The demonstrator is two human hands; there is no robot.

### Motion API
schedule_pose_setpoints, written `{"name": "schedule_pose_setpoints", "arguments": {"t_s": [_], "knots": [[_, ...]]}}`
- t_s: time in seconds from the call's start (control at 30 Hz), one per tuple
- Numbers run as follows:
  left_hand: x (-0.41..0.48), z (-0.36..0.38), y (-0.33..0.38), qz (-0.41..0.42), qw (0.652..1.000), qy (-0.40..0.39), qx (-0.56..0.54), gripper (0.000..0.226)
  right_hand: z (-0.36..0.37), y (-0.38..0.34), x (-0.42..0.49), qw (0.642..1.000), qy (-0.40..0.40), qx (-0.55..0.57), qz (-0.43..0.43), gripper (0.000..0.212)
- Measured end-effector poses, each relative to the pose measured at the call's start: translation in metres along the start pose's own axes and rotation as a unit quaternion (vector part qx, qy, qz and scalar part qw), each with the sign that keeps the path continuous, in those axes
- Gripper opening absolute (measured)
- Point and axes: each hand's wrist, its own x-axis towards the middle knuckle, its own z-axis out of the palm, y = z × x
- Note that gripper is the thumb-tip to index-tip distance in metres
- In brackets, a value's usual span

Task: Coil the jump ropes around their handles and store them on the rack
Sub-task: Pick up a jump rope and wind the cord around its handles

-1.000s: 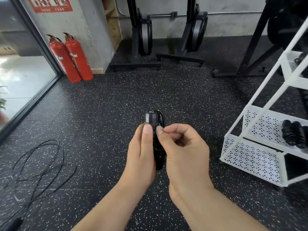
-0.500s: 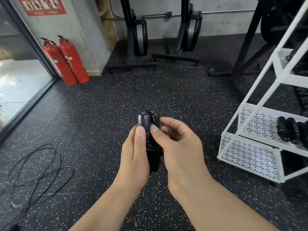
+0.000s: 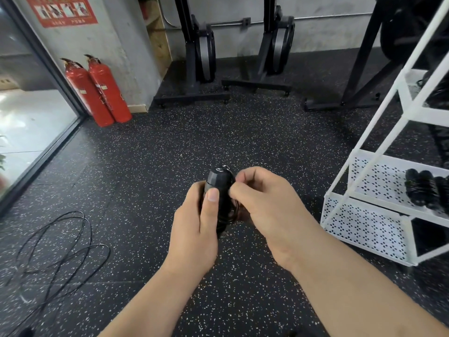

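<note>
While left hand [image 3: 194, 229] grips jump rope [image 3: 220, 183], right hand [image 3: 269, 210] pinches its side

- I'm seeing a red poster [image 3: 63, 10] on the wall [image 3: 116, 45], far up-left of the left hand [image 3: 194, 229]; its lettering is too small to read.
- The fire extinguishers [image 3: 110, 100] beneath carry small labels [image 3: 104, 87], which are illegible too.

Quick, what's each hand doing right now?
Left hand: closed, gripping the jump rope handles.
Right hand: closed, pinching the cord beside the handles.
</note>
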Motion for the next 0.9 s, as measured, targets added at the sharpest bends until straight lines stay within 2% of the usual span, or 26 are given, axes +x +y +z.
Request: {"name": "schedule_pose_setpoints", "arguments": {"t_s": [0.17, 0.27, 0.5, 0.63, 0.73, 0.9], "knots": [[-0.002, 0.002, 0.001, 0.013, 1.0, 0.013, 0.022, 0.042, 0.005, 0.004, 0.002, 0.989, 0.055, -0.113, -0.074, 0.012], [-0.001, 0.003, 0.002, -0.001, 1.0, 0.019, 0.016, 0.042, 0.005, 0.006, 0.004, 0.985, 0.061, -0.135, -0.093, 0.013], [0.003, -0.002, -0.006, -0.035, 0.998, -0.016, -0.04, 0.057, -0.002, 0.007, 0.009, 0.989, -0.001, -0.135, -0.068, 0.004], [-0.001, -0.003, -0.001, -0.012, 1.0, -0.018, 0.022, 0.044, -0.001, 0.01, 0.008, 0.973, 0.055, -0.205, -0.093, 0.009], [-0.004, 0.001, 0.002, -0.005, 0.999, 0.004, 0.052, 0.045, 0.003, 0.008, 0.006, 0.953, 0.103, -0.257, -0.122, 0.013], [-0.006, 0.002, 0.004, 0.007, 0.997, 0.031, 0.073, 0.045, 0.004, 0.008, 0.006, 0.945, 0.114, -0.269, -0.145, 0.014]]}}
